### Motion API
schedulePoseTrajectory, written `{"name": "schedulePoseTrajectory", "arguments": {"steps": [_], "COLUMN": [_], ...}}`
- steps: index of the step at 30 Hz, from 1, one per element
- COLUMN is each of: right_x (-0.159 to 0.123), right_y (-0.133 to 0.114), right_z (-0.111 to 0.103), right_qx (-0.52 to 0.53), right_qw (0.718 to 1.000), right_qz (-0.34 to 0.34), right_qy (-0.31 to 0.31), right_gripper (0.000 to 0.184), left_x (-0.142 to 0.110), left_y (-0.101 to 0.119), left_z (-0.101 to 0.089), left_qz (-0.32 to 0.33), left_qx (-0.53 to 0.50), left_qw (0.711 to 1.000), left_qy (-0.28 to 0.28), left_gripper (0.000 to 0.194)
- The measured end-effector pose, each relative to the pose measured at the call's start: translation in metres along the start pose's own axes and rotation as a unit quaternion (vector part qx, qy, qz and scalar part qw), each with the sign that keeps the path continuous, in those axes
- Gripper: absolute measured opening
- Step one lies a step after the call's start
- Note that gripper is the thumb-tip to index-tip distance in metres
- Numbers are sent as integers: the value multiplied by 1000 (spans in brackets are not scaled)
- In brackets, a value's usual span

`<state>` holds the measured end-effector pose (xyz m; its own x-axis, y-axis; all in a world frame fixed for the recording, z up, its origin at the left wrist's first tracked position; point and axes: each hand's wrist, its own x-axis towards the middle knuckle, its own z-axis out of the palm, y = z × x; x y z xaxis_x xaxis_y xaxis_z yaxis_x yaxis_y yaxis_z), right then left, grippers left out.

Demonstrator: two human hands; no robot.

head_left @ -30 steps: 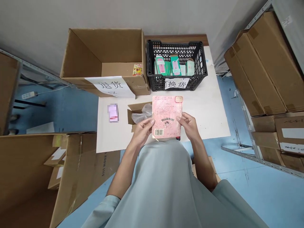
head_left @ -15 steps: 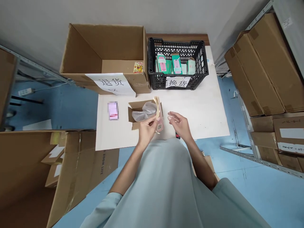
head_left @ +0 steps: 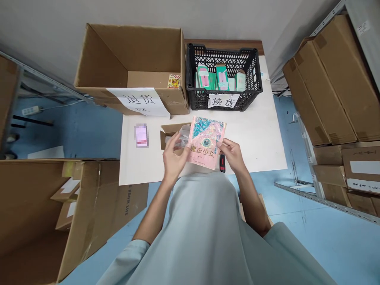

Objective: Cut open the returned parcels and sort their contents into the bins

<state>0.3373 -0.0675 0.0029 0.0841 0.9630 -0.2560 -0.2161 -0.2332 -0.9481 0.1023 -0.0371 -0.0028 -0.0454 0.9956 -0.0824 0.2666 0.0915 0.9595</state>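
A pink book (head_left: 206, 142) with an illustrated cover is held up over the table, its front facing me. My left hand (head_left: 175, 158) is closed on its left edge, and my right hand (head_left: 233, 153) pinches the right edge. Behind the book and my left hand stands a small opened cardboard box (head_left: 166, 130), partly hidden. Clear plastic air cushioning (head_left: 184, 131) shows inside that box. To the right of the book's lower corner lies a black and red tool (head_left: 222, 163), perhaps a box cutter.
A large labelled carton (head_left: 130, 97) and a black plastic crate (head_left: 224, 95) with green and pink boxes stand at the back of the white table (head_left: 255, 134). A phone-like pixelated item (head_left: 141, 135) lies left. Cartons (head_left: 323, 87) fill the right shelf; another large carton (head_left: 97, 206) stands lower left.
The book, seen edge-on before in my left hand, is now turned with its cover toward me. My right hand has moved in and taken hold of its right edge.
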Motion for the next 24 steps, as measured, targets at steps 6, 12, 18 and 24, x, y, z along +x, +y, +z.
{"name": "schedulePoseTrajectory", "arguments": {"steps": [6,12,18,24], "right_x": [-12,-12,-9,-22], "right_y": [-18,-16,-7,-9], "right_z": [-9,-10,-16,17], "right_qx": [12,17,-80,-188], "right_qw": [999,998,997,970], "right_qz": [32,50,9,-113], "right_qy": [-31,-43,9,109], "right_gripper": [54,56,61,47], "left_x": [12,8,8,-4], "left_y": [11,25,21,14], "left_z": [-30,-28,-26,-5], "left_qz": [-127,-114,-96,-26], "left_qx": [-154,-133,-126,-75], "left_qw": [968,975,979,997], "left_qy": [-153,-140,-128,-23], "left_gripper": [69,54,51,48]}}
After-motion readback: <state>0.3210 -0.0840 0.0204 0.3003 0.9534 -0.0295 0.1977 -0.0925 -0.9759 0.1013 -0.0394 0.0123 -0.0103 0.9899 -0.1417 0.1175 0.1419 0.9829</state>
